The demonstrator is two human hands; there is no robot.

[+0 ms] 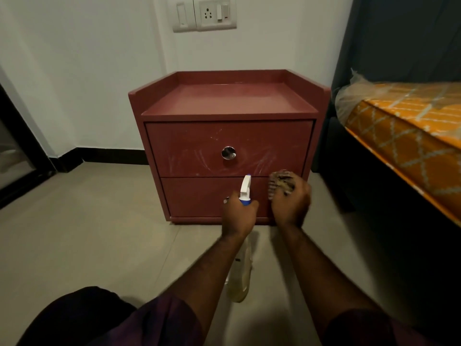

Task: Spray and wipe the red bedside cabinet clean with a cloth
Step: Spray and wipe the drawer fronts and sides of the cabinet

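Red bedside cabinet [224, 101] on the floor [99, 221] against the wall [99, 71], front under the cloth.
Curled tight round a bunched cloth [280, 182], right hand [290, 203] at the right end of the seam between the drawers; wrapped round the spray bottle [245, 189] neck, left hand [239, 213] before the lower drawer [194, 196]. Judged step: wiping the front. White streaks across the upper drawer [274, 146] around the knob [228, 153]; calls next for broad, firm passes leftward over them.

Cabinet [224, 136] left of bed [399, 126]

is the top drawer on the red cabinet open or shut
Shut: the top drawer front sits flush within the red cabinet frame, nothing pulled out.
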